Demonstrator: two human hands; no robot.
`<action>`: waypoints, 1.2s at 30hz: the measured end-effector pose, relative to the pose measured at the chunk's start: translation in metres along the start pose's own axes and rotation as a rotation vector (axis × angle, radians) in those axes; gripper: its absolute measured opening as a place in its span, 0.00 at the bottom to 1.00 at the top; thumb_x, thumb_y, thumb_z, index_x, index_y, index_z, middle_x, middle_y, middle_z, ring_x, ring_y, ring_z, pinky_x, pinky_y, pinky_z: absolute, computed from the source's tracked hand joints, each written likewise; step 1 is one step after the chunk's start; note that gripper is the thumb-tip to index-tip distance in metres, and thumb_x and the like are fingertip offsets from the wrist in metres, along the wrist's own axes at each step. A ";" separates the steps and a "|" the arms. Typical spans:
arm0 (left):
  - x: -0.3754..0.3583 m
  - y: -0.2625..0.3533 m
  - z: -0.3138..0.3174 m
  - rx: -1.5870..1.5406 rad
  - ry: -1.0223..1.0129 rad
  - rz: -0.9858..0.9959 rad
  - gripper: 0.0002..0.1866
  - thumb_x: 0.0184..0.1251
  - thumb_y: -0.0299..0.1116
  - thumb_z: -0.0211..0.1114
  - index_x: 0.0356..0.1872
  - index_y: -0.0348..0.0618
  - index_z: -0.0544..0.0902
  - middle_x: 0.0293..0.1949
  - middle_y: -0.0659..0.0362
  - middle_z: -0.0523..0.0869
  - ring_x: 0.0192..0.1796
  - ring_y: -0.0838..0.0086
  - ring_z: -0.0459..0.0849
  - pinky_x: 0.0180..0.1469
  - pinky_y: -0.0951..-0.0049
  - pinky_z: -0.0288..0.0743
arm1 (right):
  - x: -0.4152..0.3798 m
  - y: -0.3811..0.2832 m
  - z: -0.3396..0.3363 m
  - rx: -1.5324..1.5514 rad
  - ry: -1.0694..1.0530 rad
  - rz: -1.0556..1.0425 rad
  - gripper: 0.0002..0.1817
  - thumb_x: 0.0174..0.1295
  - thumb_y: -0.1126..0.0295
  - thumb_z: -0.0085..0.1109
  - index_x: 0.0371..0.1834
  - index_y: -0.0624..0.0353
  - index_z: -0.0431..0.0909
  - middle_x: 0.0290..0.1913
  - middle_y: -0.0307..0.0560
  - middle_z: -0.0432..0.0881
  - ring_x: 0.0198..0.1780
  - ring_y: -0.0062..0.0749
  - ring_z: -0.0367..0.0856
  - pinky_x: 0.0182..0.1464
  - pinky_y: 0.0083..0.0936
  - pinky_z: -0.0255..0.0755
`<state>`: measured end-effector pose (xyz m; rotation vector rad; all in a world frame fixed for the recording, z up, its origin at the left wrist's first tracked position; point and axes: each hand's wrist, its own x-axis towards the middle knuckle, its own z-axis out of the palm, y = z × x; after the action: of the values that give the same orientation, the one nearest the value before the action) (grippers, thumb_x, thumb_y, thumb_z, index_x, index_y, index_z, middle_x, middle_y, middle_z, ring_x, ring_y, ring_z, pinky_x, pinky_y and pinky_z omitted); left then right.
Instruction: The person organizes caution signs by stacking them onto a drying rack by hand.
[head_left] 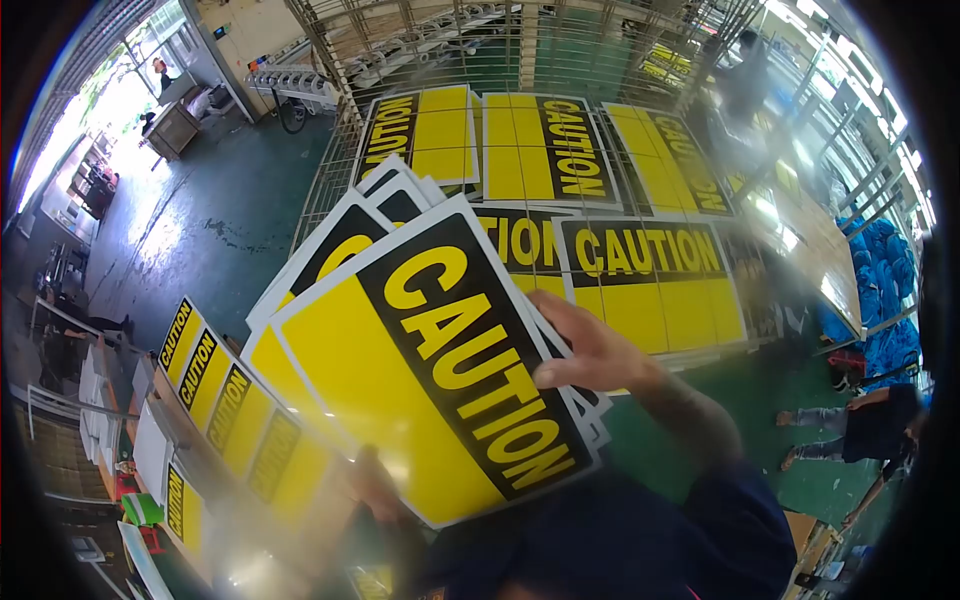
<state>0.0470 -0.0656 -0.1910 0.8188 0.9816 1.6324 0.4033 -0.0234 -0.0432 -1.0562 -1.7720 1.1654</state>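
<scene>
A fanned stack of yellow and black CAUTION signs [430,370] is held up at the centre, tilted, with several white-edged sheets showing behind the top one. My right hand [585,345] grips the stack's right edge, thumb on the front and fingers behind. My left hand [375,485] is at the lower left edge of the stack, blurred, its fingers mostly hidden. Beyond the stack, more CAUTION signs [650,300] lie on a wire rack [325,190].
At the lower left, a row of CAUTION signs [215,390] lies beside white sheets. A person [880,425] is at the right edge, near blue bundles [885,290] and a table [800,250]. A wooden box [172,130] stands at the upper left.
</scene>
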 end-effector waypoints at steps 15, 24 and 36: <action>-0.022 0.036 0.051 0.156 0.173 -0.124 0.45 0.67 0.29 0.64 0.85 0.34 0.56 0.71 0.43 0.77 0.67 0.57 0.81 0.70 0.59 0.75 | 0.039 -0.019 0.012 0.182 0.406 0.132 0.27 0.86 0.53 0.50 0.33 0.65 0.76 0.24 0.34 0.67 0.29 0.15 0.60 0.30 0.26 0.62; -0.022 0.005 0.015 -0.091 -0.009 -0.063 0.43 0.70 0.26 0.62 0.85 0.38 0.56 0.66 0.49 0.78 0.60 0.63 0.81 0.62 0.65 0.77 | 0.031 -0.009 0.018 0.238 0.300 0.161 0.19 0.83 0.64 0.57 0.67 0.66 0.73 0.49 0.43 0.85 0.55 0.21 0.79 0.55 0.24 0.75; -0.149 0.075 -0.005 0.088 -0.206 0.022 0.46 0.80 0.44 0.66 0.88 0.38 0.49 0.86 0.52 0.59 0.84 0.65 0.62 0.83 0.62 0.54 | -0.010 0.003 0.085 0.352 -0.048 0.117 0.25 0.79 0.74 0.58 0.76 0.68 0.67 0.65 0.51 0.83 0.64 0.29 0.80 0.67 0.29 0.74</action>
<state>0.0492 -0.2217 -0.1330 1.0386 0.9054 1.4976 0.3314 -0.0587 -0.0726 -0.9340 -1.4827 1.5198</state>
